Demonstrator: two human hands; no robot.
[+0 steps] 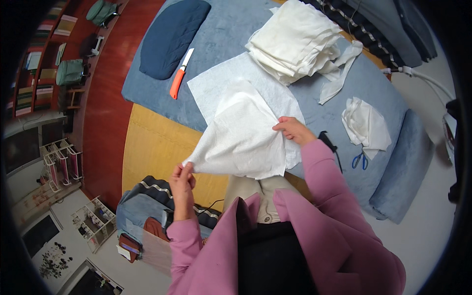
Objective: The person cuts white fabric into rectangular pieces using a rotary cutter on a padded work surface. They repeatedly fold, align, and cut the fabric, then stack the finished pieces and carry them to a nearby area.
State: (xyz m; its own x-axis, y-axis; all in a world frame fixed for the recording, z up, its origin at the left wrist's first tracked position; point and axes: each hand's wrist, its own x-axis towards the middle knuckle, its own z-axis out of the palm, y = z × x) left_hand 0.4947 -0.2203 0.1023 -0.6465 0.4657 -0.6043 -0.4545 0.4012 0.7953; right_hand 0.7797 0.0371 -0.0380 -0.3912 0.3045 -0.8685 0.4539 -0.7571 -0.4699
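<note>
A thin white cloth with a fine texture is stretched between my two hands above my lap. My left hand pinches its lower left corner, fingers closed. Further right and higher, my right hand is closed on its right edge. Beneath the held piece, another white sheet lies flat on the blue covered surface. Beyond it stands a thick stack of white cloths, with a loose white strip trailing off its right side.
A knife with an orange handle lies left of the sheet, near a dark blue cushion. To the right are a crumpled white cloth and blue-handled scissors, partly under it. A grey-blue bolster edges the right side.
</note>
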